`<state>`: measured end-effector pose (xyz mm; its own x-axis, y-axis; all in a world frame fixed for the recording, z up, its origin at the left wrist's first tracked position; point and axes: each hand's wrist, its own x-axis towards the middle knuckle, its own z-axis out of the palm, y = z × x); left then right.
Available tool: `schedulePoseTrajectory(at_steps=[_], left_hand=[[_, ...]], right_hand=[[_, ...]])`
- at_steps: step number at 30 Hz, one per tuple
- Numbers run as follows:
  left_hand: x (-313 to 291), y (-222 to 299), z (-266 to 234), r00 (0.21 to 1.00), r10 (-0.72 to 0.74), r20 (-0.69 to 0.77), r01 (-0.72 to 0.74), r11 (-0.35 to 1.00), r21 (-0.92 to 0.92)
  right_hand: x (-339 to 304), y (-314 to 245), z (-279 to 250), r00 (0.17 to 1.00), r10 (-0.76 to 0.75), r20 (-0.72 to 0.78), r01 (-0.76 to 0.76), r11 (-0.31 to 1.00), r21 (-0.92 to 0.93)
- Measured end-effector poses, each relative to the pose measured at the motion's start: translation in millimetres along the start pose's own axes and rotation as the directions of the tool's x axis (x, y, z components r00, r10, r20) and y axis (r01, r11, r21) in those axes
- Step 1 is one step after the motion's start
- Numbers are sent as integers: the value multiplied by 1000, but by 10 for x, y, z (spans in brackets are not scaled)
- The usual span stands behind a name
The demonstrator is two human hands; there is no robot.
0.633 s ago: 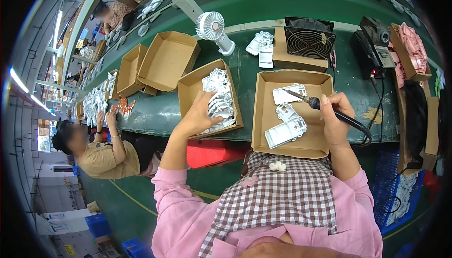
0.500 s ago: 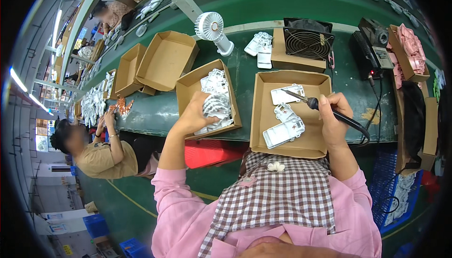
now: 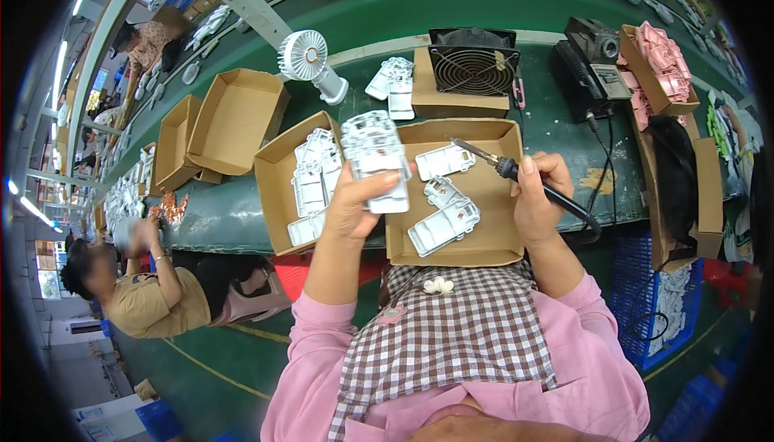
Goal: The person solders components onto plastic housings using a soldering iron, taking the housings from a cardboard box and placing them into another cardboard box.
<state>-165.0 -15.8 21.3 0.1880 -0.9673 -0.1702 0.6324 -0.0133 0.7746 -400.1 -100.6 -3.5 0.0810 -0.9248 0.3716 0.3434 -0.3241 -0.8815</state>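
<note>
My left hand [image 3: 357, 204] is closed round a stack of white plastic housings [image 3: 376, 152], raised between two cardboard boxes. In my right hand [image 3: 542, 200] is a soldering iron [image 3: 506, 168], its tip pointing up and left above the right box [image 3: 504, 252]. Inside that box lie several white housing parts [image 3: 444, 228], flat and at differing angles; one [image 3: 446, 162] is close below the iron's tip. The left box [image 3: 278, 172] contains further white housings [image 3: 316, 169].
A white handheld fan [image 3: 310, 59] stands behind the boxes, near a black framed fan [image 3: 474, 69] on cardboard. Right of these is a black soldering station [image 3: 584, 79] with its cord, then a box of pink parts [image 3: 661, 59]. A co-worker [image 3: 153, 297] sits at left.
My left hand has come out of the left box, moving right with a stack of white housings. The right hand still holds the soldering iron above the right box. The whole view has shifted.
</note>
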Motion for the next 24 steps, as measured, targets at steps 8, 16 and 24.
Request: schedulePoseTrajectory(at_steps=[8,16,24], left_hand=[[354,-434,200,976,193,-102,-160,951,265],[344,-430,217,974,203,-98,-171,949,266],[348,-433,194,976,204,-79,-174,942,286]], right_hand=[[-121,5,11,995,-84,51,87,993,-76],[-30,9,86,991,-62,122,85,978,-189],[-20,43,90,991,-61,119,84,977,-196]])
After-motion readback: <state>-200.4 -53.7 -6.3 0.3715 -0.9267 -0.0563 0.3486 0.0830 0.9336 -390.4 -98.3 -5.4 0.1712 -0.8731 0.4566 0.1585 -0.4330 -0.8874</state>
